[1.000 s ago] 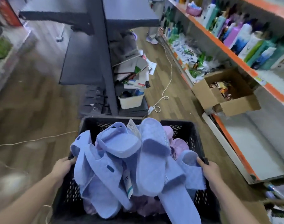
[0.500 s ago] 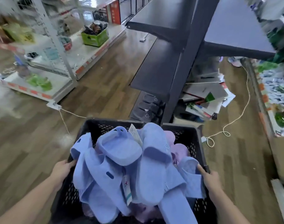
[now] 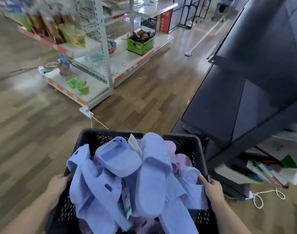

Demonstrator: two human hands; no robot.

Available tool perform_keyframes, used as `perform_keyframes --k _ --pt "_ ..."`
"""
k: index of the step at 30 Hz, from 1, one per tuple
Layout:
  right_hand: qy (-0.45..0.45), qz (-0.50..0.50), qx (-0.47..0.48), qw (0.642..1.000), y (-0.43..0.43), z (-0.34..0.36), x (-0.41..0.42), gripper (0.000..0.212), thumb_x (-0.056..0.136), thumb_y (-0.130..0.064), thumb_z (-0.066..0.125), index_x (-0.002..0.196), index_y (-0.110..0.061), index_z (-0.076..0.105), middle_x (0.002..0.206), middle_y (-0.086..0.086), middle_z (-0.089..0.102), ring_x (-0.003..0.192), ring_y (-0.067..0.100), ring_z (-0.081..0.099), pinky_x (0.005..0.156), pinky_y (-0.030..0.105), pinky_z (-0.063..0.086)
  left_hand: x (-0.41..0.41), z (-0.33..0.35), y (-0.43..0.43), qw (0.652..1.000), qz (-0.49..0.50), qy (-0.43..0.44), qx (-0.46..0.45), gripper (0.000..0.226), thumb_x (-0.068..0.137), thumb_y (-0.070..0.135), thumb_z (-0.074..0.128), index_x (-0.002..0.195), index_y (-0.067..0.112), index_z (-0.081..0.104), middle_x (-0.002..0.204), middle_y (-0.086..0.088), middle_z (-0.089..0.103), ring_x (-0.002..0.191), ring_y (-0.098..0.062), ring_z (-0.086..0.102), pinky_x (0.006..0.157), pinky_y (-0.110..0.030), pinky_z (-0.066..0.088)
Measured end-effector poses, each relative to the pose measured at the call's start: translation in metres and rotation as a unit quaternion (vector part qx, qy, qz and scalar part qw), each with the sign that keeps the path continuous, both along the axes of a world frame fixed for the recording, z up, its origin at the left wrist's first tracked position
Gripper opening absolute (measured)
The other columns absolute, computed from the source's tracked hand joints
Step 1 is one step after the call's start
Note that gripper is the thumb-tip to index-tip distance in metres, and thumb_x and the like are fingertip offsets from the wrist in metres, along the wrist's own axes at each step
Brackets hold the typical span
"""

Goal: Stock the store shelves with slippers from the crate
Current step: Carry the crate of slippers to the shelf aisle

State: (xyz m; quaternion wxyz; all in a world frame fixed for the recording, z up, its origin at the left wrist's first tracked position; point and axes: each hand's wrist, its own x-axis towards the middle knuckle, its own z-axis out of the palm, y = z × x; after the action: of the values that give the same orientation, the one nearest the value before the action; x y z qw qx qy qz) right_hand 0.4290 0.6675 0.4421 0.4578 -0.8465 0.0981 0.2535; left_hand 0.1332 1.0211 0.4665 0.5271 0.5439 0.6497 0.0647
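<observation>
Gripped the black lattice-walled plastic crate (image 3: 110, 132) at its near side rims: left grip (image 3: 57, 184) curled over the left rim, right grip (image 3: 212, 190) over the right. Heaped inside, above the rim, smooth moulded lilac-blue slippers (image 3: 150, 176) with paper tags (image 3: 135, 144). Beyond, over wood-plank floor (image 3: 144, 107), flat dark metal shelves (image 3: 229, 98) at right.

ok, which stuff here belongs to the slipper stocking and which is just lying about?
Job: black crate, blue slippers, pink slippers, left hand and right hand gripping the crate's sides, dark shelving (likely target).
Lying about: green box, power strip, stacked papers.
</observation>
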Motion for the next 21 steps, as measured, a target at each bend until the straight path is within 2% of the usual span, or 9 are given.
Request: perform_keyframes --k 4,6,8,9,11,12,15,18,21 --pt "0.011 0.043 0.004 0.999 0.071 -0.007 0.038 0.033 0.086 -0.026 0.065 0.065 -0.002 0.056 0.059 0.008 0.048 0.057 0.02 0.043 0.055 0.031 0.032 0.01 0.007 0.049 0.998 0.055 0.016 0.014 0.016 0.088 0.005 0.06 0.073 -0.003 0.059 0.079 -0.017 0.058 0.063 -0.023 0.044 0.063 -0.035 0.036" --pt "0.014 0.068 -0.003 0.998 0.107 -0.011 0.063 0.035 0.085 -0.03 0.065 0.07 0.0 0.057 0.064 0.009 0.049 0.059 0.02 0.044 0.055 0.031 0.032 0.022 0.011 0.066 0.996 0.088 0.004 0.016 0.016 0.087 0.004 0.06 0.074 -0.005 0.059 0.074 -0.016 0.056 0.059 -0.024 0.041 0.059 -0.034 0.036" --pt "0.013 0.094 -0.005 0.995 0.141 -0.015 0.088 0.035 0.084 -0.033 0.066 0.071 -0.001 0.057 0.064 0.007 0.049 0.063 0.022 0.047 0.058 0.031 0.034 0.036 0.018 0.082 0.993 0.111 -0.015 0.022 0.02 0.081 0.01 0.065 0.067 0.002 0.055 0.072 -0.014 0.053 0.059 -0.027 0.041 0.057 -0.029 0.04" --pt "0.012 0.104 -0.005 0.994 0.158 -0.016 0.1 0.035 0.084 -0.033 0.067 0.071 -0.001 0.058 0.064 0.007 0.051 0.066 0.024 0.049 0.061 0.032 0.037 0.043 0.02 0.091 0.993 0.113 -0.026 0.022 0.018 0.081 0.012 0.063 0.067 0.009 0.052 0.075 -0.014 0.052 0.066 -0.031 0.044 0.064 -0.026 0.043" --pt "0.017 0.113 0.001 0.993 0.188 -0.015 0.12 0.032 0.084 -0.03 0.067 0.075 0.0 0.061 0.069 0.009 0.057 0.072 0.026 0.054 0.066 0.035 0.04 0.058 0.023 0.109 0.991 0.125 -0.045 0.014 0.022 0.091 0.009 0.053 0.071 0.016 0.05 0.076 -0.009 0.051 0.087 -0.032 0.047 0.082 -0.034 0.042" --pt "0.016 0.118 0.008 0.993 0.203 -0.013 0.131 0.031 0.085 -0.029 0.066 0.077 0.001 0.06 0.071 0.01 0.058 0.073 0.028 0.055 0.067 0.036 0.041 0.066 0.022 0.12 0.99 0.133 -0.04 0.019 0.026 0.094 0.006 0.047 0.071 0.017 0.049 0.075 -0.005 0.05 0.092 -0.03 0.046 0.085 -0.038 0.038" --pt "0.007 0.138 0.017 0.99 0.249 -0.003 0.164 0.032 0.087 -0.025 0.064 0.074 0.003 0.057 0.068 0.011 0.054 0.07 0.028 0.052 0.062 0.035 0.037 0.092 0.019 0.153 0.987 0.157 -0.007 0.04 0.032 0.095 0.002 0.045 0.065 0.013 0.045 0.069 -0.005 0.044 0.087 -0.028 0.044 0.077 -0.038 0.036" --pt "0.006 0.136 0.019 0.99 0.291 0.005 0.193 0.034 0.088 -0.023 0.063 0.06 -0.006 0.052 0.063 0.007 0.051 0.064 0.023 0.05 0.057 0.034 0.034 0.124 0.021 0.189 0.982 0.181 0.012 0.057 0.03 0.091 0.001 0.052 0.062 0.006 0.048 0.063 -0.012 0.043 0.058 -0.027 0.037 0.054 -0.036 0.03" --pt "0.01 0.123 0.019 0.992 0.33 0.006 0.222 0.035 0.087 -0.024 0.064 0.058 -0.006 0.054 0.059 0.007 0.052 0.063 0.024 0.05 0.054 0.034 0.033 0.155 0.018 0.235 0.985 0.164 0.009 0.049 0.022 0.089 0.004 0.055 0.068 0.0 0.052 0.065 -0.012 0.047 0.054 -0.025 0.036 0.052 -0.034 0.029"
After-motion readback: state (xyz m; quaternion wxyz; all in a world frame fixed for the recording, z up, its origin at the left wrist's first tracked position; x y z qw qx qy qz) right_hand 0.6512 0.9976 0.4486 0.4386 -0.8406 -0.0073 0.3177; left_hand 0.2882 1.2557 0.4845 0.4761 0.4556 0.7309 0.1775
